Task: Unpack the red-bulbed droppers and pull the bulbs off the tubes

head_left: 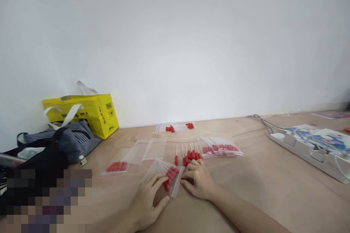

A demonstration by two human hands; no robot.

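The left hand (150, 198) is resting at the near middle of the table (262, 193), its thumb and index finger standing moderately apart while its fingers are touching a clear bag (175, 185). That bag is lying tilted, and red-bulbed droppers are showing inside it. The right hand (201, 179) is curving its fingers over the near end of a pile of loose droppers (192, 154), leaving a gap to its thumb by the bag's right edge; whether it is gripping any dropper, I cannot tell. A single dropper (176, 159) is lying just left of the pile. To the right, filled bags (222, 148) are overlapping; to the left, another filled bag (116, 166) is lying near two flat bags (147, 150). Farther off, small red pieces (170, 129) are lying on clear plastic (180, 127). A yellow bag (105, 116) and a striped bag (79, 140) are standing far left, and a power strip (306, 152) is lying on the right.
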